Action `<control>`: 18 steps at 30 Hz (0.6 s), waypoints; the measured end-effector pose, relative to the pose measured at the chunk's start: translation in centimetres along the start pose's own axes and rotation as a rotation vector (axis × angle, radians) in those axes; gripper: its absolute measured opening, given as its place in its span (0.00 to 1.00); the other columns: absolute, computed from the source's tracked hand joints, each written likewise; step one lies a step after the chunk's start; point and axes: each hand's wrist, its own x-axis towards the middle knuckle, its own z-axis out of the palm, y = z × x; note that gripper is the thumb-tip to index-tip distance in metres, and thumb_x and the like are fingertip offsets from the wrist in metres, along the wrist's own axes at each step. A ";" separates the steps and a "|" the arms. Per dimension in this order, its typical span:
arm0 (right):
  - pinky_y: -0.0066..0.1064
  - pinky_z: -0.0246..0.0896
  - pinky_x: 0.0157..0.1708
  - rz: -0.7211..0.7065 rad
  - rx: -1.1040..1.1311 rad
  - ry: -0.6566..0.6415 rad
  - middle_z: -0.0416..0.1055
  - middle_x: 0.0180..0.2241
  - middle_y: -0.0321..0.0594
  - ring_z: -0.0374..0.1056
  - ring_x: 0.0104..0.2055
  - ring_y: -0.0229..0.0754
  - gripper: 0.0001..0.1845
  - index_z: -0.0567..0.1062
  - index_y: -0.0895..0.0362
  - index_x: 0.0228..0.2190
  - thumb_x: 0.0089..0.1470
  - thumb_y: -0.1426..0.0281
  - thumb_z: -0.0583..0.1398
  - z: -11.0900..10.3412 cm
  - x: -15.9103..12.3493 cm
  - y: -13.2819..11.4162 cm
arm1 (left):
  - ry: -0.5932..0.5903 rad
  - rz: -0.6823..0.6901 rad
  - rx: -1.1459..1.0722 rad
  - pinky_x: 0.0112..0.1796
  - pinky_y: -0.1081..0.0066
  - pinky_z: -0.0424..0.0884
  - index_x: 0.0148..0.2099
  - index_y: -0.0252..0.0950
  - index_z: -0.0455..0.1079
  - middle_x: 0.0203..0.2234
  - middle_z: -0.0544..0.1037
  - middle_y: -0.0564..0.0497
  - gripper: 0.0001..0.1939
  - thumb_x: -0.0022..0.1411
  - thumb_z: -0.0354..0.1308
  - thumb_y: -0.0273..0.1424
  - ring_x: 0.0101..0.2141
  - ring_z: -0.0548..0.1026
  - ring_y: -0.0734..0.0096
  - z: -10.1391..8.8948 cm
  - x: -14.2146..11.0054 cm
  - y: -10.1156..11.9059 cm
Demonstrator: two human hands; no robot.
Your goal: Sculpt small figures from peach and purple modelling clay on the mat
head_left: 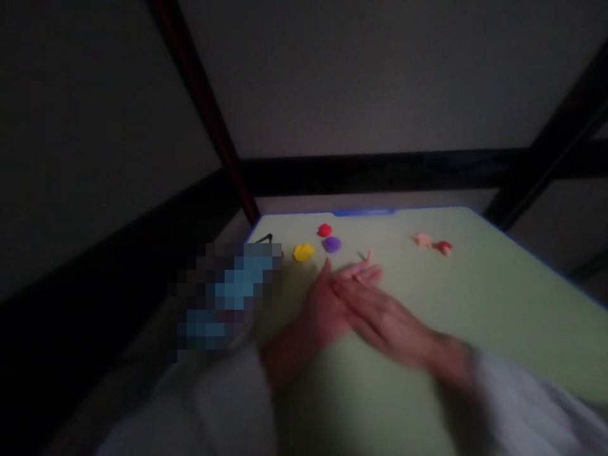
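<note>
My left hand [325,310] is palm up over the table, thumb raised and fingers stretched away from me. Across its palm lies my right hand [389,323], flat with fingers straight. Whether anything is between the palms is hidden. Just beyond the fingertips a thin pale pink piece [369,255] stands out. Soft lumps that look like modelling clay rest past my left thumb: a yellow lump [304,252], a purple lump [332,244] and a red lump [325,230]. Farther right are a pale pink lump [422,239] and a red and pink piece [444,247].
The pale table [475,291] has a blue edge, with a blue handle-like strip [365,213] at the far side. A pixelated blue patch [242,285] covers something at the left, beside a dark thin bent thing [266,238]. A wall with dark beams stands behind.
</note>
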 end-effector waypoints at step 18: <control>0.43 0.37 0.63 -0.254 0.069 -0.239 0.43 0.63 0.60 0.34 0.67 0.48 0.45 0.47 0.72 0.61 0.55 0.50 0.50 -0.4 0.6 -1.0 | 0.005 0.092 0.229 0.57 0.64 0.57 0.53 0.41 0.69 0.58 0.64 0.49 0.35 0.55 0.37 0.55 0.61 0.55 0.62 0.3 -1.0 -0.4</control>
